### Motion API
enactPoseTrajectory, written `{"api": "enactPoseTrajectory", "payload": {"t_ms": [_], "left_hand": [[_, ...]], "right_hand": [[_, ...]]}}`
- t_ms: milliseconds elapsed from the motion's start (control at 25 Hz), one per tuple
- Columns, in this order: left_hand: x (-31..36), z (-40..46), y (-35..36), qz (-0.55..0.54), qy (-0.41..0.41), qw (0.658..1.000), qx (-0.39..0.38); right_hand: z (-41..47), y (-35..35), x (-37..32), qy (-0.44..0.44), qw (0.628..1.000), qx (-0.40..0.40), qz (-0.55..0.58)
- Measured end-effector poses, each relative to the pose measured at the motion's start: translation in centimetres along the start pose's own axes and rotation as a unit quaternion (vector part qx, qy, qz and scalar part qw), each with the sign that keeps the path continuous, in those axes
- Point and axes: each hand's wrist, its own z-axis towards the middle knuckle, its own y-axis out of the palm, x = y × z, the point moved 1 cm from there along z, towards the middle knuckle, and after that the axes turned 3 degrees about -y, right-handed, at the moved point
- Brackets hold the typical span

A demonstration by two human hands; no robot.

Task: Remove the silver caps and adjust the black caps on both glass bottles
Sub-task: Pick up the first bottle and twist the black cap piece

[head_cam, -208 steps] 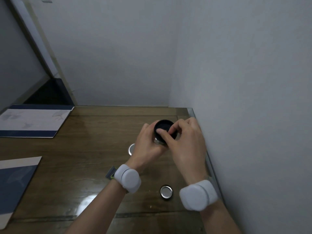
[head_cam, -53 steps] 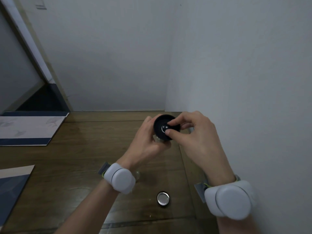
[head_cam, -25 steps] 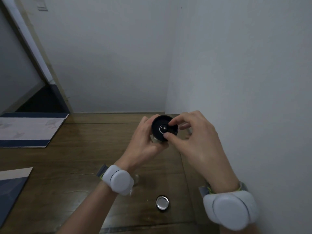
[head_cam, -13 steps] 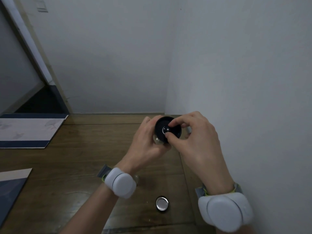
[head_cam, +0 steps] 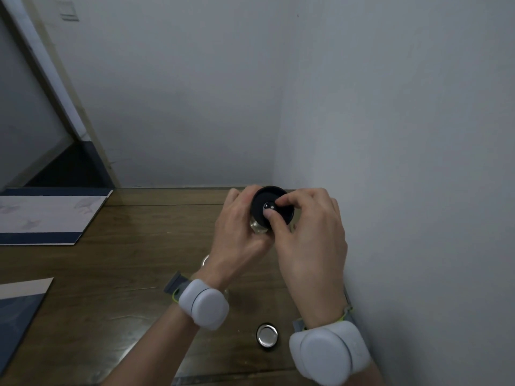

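My left hand [head_cam: 237, 235] grips a glass bottle [head_cam: 257, 228] and holds it up above the table, near the right wall; only a bit of glass shows under the cap. A round black cap [head_cam: 266, 203] with a small shiny centre sits on the bottle's top, facing me. My right hand [head_cam: 306, 232] pinches that shiny centre between thumb and forefinger. One loose silver cap [head_cam: 267, 335] lies on the table by my right wrist. Behind my left wrist, a second glass item [head_cam: 205, 260] is mostly hidden.
The wooden table [head_cam: 125, 274] meets a white wall close on the right and another at the back. Two blue-and-white folders [head_cam: 47, 215] [head_cam: 16, 310] lie at the left. White bands sit on both wrists.
Over the last second the bottle and both hands have shifted slightly; my right fingers stay pinched on the centre of the black cap. The silver cap on the table has not moved.
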Motion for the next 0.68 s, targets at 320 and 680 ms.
{"api": "enactPoseTrajectory", "payload": {"t_ms": [320,680], "left_hand": [[0.0,-0.1,-0.4,0.003,0.004,0.999,-0.034],[-0.2,0.3,-1.4,-0.012,0.018,0.982,-0.189]], "right_hand": [[0.4,-0.5,0.2,-0.019,0.999,-0.034,-0.014],[2.6,-4.1,1.7,-0.083,0.976,-0.199,0.022]]}}
